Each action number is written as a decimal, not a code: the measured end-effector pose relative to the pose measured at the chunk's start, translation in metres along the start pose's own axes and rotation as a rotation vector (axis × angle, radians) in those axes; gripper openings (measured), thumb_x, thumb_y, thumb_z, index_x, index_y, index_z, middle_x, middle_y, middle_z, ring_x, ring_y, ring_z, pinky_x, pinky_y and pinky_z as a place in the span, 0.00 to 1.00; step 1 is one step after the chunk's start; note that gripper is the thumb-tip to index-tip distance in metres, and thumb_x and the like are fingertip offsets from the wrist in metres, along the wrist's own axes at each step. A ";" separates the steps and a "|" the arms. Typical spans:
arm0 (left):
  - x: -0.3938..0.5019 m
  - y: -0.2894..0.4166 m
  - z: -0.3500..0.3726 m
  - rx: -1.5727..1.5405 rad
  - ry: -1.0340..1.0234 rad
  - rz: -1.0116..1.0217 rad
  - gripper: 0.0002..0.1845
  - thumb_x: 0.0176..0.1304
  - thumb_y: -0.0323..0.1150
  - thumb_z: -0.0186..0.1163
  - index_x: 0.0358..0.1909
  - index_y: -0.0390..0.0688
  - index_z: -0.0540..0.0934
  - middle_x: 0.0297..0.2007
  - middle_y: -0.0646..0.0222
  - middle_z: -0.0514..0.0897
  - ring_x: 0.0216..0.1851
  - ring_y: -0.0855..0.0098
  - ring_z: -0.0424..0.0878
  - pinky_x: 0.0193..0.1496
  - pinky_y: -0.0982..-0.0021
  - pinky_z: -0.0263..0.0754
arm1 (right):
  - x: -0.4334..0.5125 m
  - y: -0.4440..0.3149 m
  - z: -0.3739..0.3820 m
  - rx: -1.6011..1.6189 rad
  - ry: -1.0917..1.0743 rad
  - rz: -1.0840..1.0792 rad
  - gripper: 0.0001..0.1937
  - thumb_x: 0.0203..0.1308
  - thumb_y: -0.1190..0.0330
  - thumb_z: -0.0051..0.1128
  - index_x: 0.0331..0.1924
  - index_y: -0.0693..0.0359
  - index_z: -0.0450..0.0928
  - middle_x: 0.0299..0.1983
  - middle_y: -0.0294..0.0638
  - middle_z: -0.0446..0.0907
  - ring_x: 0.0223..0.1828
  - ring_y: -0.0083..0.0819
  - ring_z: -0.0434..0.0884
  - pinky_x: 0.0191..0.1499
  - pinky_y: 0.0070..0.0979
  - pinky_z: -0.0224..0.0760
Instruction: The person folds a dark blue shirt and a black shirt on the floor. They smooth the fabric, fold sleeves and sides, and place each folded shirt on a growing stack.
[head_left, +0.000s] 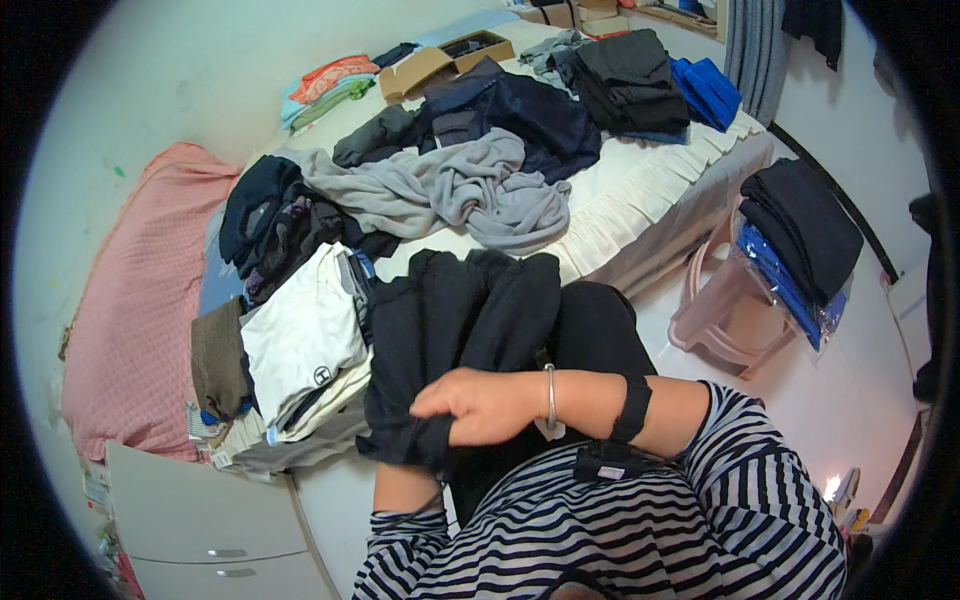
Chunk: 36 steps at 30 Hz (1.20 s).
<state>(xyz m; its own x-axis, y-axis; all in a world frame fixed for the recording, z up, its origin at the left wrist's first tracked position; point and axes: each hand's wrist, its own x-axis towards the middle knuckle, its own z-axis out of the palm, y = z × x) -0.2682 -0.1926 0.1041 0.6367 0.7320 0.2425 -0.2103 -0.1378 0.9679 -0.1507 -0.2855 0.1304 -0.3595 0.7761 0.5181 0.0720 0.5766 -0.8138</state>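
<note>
A black cloth garment lies bunched across my lap, its far end against the edge of the bed. My right hand, with a silver bangle at the wrist, grips the near edge of this garment. My left forearm comes up from below, and the black cloth covers my left hand, so its fingers are hidden. Left of the garment is a stack of folded clothes with a white shirt on top. Beyond it, a rumpled grey fleece cloth and a dark navy garment lie on the bed.
Folded dark trousers and a plastic-wrapped blue item rest on a pink plastic stool at the right. An open cardboard box sits at the bed's back. A white drawer cabinet stands at lower left, near a pink quilted cover.
</note>
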 end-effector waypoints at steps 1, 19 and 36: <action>0.003 0.004 0.001 -0.059 -0.013 -0.020 0.27 0.68 0.31 0.58 0.67 0.39 0.67 0.64 0.58 0.71 0.63 0.63 0.70 0.67 0.65 0.65 | -0.002 -0.004 0.000 0.022 -0.119 -0.005 0.10 0.50 0.73 0.54 0.35 0.71 0.70 0.30 0.53 0.73 0.35 0.51 0.76 0.39 0.36 0.69; 0.001 0.017 -0.001 -0.135 -0.044 -0.047 0.23 0.67 0.34 0.59 0.61 0.36 0.73 0.59 0.60 0.77 0.56 0.67 0.76 0.60 0.68 0.71 | -0.014 -0.006 -0.038 0.208 0.001 0.305 0.14 0.68 0.68 0.53 0.48 0.71 0.77 0.39 0.38 0.83 0.40 0.20 0.75 0.48 0.22 0.71; 0.030 0.049 -0.157 -0.582 -0.079 0.335 0.31 0.71 0.49 0.50 0.69 0.40 0.65 0.65 0.57 0.72 0.61 0.55 0.74 0.67 0.53 0.67 | -0.133 0.025 -0.226 0.668 1.382 0.668 0.17 0.71 0.64 0.44 0.45 0.72 0.78 0.41 0.51 0.84 0.38 0.39 0.85 0.43 0.33 0.81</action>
<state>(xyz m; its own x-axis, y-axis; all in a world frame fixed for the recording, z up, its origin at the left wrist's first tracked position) -0.3756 -0.0727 0.1484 0.5152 0.6583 0.5489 -0.7569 0.0489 0.6517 0.1092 -0.3163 0.1006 0.6290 0.6595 -0.4115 -0.6488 0.1539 -0.7452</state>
